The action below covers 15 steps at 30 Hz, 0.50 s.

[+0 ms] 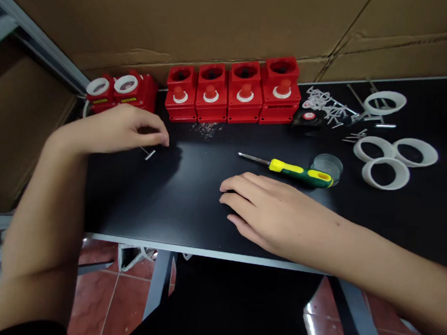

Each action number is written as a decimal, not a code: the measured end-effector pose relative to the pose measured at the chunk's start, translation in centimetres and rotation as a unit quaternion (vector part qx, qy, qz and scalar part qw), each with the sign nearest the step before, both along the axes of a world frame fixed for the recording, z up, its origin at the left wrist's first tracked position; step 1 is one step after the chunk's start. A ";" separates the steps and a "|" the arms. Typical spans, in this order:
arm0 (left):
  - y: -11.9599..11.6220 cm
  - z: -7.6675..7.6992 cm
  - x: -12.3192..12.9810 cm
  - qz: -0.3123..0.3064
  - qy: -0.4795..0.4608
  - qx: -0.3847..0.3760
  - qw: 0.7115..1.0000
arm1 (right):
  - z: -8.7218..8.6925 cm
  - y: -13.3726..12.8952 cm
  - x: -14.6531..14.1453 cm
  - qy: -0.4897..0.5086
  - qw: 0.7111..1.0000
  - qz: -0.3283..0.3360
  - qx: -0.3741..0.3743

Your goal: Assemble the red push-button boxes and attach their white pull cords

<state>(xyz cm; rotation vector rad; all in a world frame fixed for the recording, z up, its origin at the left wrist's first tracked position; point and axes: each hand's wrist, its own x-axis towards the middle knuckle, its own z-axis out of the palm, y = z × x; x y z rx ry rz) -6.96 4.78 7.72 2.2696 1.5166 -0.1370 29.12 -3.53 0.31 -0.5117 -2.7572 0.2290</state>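
My left hand [133,128] is over the left part of the black tabletop, its fingers loosely curved with a gap between thumb and forefinger; I see nothing in it. Just below it is a small T-shaped metal piece [150,155], its thin end partly hidden by the hand. Behind that hand stand red housings with white rings [126,84]. My right hand [263,207] rests palm down near the front edge, fingers slightly spread and empty. Beyond its knuckles lies a yellow and green screwdriver [301,173], tip to the left, its handle overlapping a small clear round dish [331,165].
Several red housings with red knobs [245,94] stand in a row against the cardboard wall [220,21]. Small debris [207,129] lies before them. To the right are a black roll-like object [308,117], loose white clips [317,98], metal rods [384,126] and several white rings [385,174].
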 end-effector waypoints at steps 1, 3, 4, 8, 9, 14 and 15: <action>0.1 -0.3 0.0 -0.009 0.000 -0.026 1.000 | 0.0 0.0 0.0 0.000 1.000 0.000 0.005; 0.3 -0.7 0.0 -0.013 0.010 -0.057 0.998 | 0.0 0.0 -0.1 -0.004 1.000 0.002 0.014; 0.3 -0.8 0.0 -0.010 0.017 -0.069 0.997 | 0.0 0.0 -0.1 -0.008 1.000 0.002 0.018; 0.3 -0.8 -0.9 0.034 0.069 -0.099 0.992 | 0.0 0.1 -0.2 -0.019 0.999 0.003 0.025; 0.4 -0.7 -1.3 0.047 0.087 -0.102 0.990 | 0.0 0.1 -0.2 -0.019 0.999 0.004 0.027; 0.7 -0.4 -3.7 0.090 0.170 -0.118 0.974 | -0.2 -0.1 -0.4 -0.026 0.999 0.004 0.026; 0.8 -0.5 -3.9 0.091 0.172 -0.107 0.975 | -0.2 -0.1 -0.4 -0.029 0.999 0.001 0.025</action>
